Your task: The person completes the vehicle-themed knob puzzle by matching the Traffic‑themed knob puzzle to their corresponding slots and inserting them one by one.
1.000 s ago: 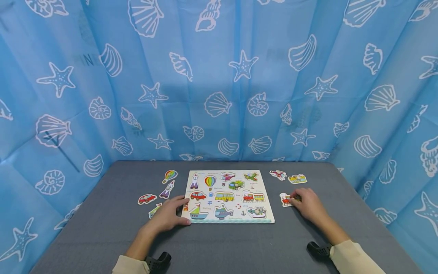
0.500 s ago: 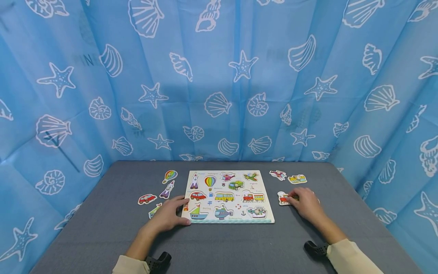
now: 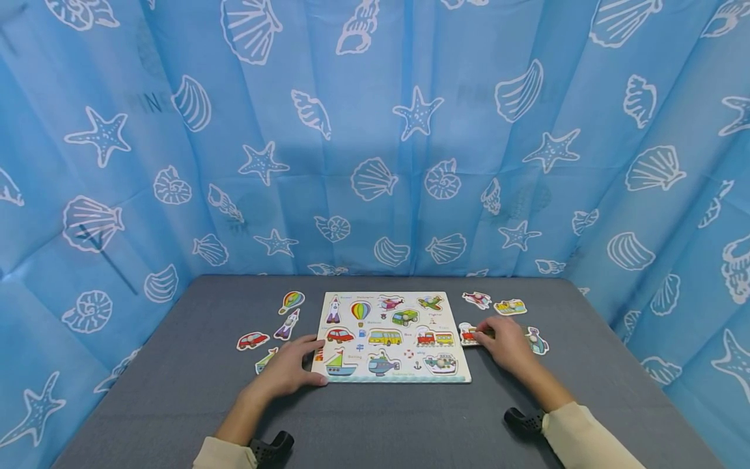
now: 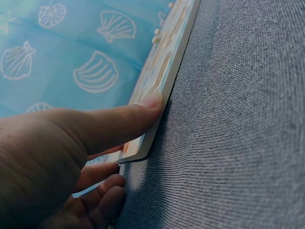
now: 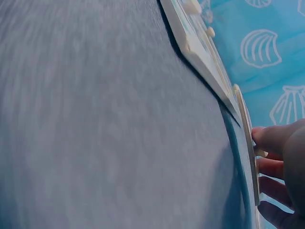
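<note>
A flat puzzle board (image 3: 375,372) printed with vehicles lies mid-table. My left hand (image 3: 287,366) holds its near left corner; in the left wrist view the thumb (image 4: 138,112) lies on the board's near edge and the other fingers are at its left side. My right hand (image 3: 505,339) pinches the small knob of a red train puzzle piece (image 3: 467,334), held at the board's right edge. The right wrist view shows this piece (image 5: 249,143) edge-on and raised off the cloth, with the thumb and a finger at the knob (image 5: 260,152). Its picture is partly covered by the fingers.
Left of the board lie balloon (image 3: 291,301), rocket (image 3: 287,324), red car (image 3: 253,341) and partly hidden sailboat (image 3: 265,360) pieces. On the right are helicopter (image 3: 477,299), yellow (image 3: 510,307) and bluish (image 3: 536,341) pieces. A blue shell-patterned curtain (image 3: 375,215) hangs behind the grey table.
My right hand has taken up the train piece and moved it left to the board's edge, uncovering the bluish piece. The left hand and board have stayed put.
</note>
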`<state>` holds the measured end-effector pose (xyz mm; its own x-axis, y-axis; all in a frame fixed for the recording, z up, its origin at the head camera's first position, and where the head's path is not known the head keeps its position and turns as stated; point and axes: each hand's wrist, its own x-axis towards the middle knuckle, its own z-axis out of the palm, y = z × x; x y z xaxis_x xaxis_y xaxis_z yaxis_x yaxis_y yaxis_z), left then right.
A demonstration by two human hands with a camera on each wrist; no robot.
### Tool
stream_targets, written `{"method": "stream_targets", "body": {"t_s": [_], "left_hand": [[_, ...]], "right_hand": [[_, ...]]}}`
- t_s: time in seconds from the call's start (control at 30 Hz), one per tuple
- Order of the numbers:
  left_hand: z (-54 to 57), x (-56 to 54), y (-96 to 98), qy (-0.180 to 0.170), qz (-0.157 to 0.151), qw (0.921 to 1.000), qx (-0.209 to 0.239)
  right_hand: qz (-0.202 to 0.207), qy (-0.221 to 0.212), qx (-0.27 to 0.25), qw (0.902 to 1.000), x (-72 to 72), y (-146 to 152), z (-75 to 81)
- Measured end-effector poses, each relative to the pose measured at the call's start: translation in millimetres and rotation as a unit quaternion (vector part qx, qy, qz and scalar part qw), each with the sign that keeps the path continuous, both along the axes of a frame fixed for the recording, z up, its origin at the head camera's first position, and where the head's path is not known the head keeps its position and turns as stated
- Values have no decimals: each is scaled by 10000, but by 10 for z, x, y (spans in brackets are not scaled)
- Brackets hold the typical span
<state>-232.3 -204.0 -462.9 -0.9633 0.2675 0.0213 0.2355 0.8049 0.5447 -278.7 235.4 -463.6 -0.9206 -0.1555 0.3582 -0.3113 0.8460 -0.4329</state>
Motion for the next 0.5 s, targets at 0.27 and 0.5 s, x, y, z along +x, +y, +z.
{"method": "stream_targets", "body": {"t_s": [0.27,0.5], "left_hand": [[-7,3,12,-27,18,10000,-34],[8,2,22,-88,54,9999,-33]], "right_hand": [[207,99,-90,9997,-28,-186,-10],[285,-69,-50,9996,-38,-326,-18]]}}
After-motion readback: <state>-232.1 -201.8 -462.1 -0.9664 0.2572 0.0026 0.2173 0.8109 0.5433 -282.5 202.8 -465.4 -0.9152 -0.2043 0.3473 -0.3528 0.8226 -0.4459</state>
